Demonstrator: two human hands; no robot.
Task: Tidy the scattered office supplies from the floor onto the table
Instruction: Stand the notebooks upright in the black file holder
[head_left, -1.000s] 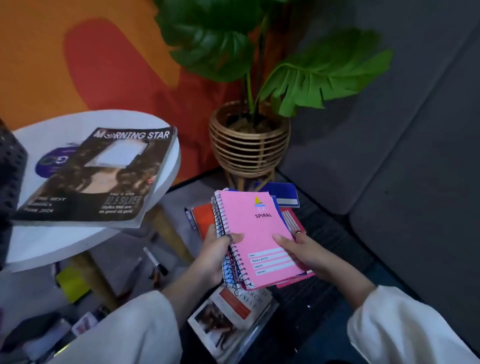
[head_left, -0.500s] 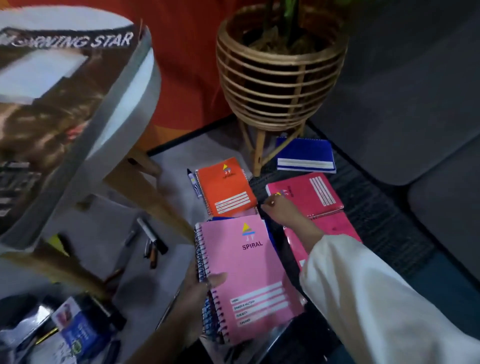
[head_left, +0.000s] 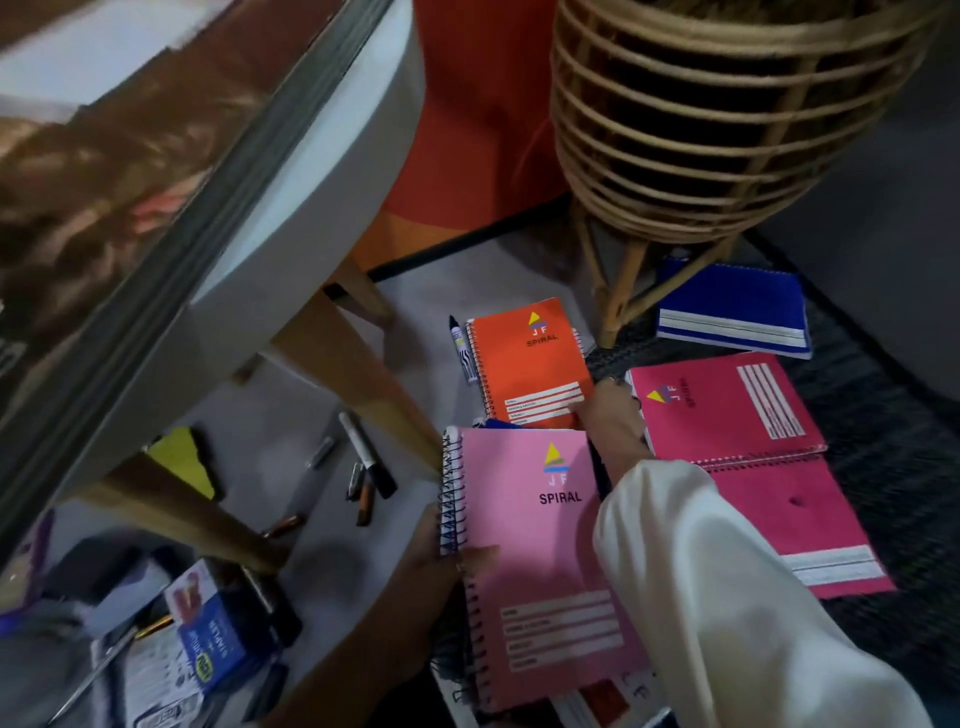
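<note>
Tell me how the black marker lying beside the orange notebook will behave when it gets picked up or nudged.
The black marker looks like a round barrel lying flat on smooth floor, so a nudge would probably roll it. It seems rigid and light. It lies close against the orange notebook spiral, so the right hand may need a fingertip pinch.

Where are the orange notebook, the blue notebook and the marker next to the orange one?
orange notebook (head_left: 527, 358), head view, middle of cover.
blue notebook (head_left: 737, 301), head view, cover centre.
marker (head_left: 461, 348), head view, barrel.

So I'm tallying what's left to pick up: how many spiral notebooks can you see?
5 at least: light pink notebook gripped by the left hand; orange notebook at the right hand; two magenta notebooks; blue notebook by the basket. More coils show under the pink one.
</note>
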